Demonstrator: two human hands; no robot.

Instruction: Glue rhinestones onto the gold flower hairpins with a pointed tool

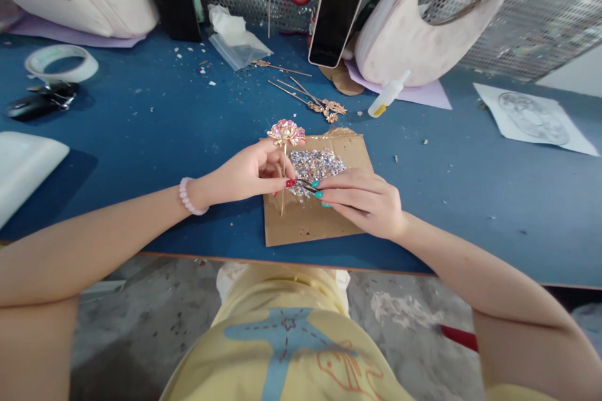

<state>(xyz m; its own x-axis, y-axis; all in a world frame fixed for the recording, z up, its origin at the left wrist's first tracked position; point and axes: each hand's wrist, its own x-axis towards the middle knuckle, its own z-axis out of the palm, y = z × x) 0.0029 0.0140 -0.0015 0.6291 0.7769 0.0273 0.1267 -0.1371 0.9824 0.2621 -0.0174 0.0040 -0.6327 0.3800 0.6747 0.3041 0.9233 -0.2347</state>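
Note:
Between the thumb and fingers of my left hand (266, 169) is the stem of a gold hairpin (286, 133), its pink jewelled flower standing upright above the hand. My right hand (364, 197) pinches dark tweezers (307, 185), whose tips point left at my left thumb; whether they grip anything is too small to tell. Under both hands a piece of cardboard (291, 229) lies on the blue table, bearing a pile of small glittering rhinestones (317, 164). Beyond it lie several more gold hairpins (324, 106).
A glue bottle (389, 95) lies behind the cardboard on the right. A phone (338, 15) leans upright at the back, beside a white handbag (423, 31). A tape roll (61, 64) and a black tool (42, 100) lie to the left, a printed sheet (536, 116) to the right.

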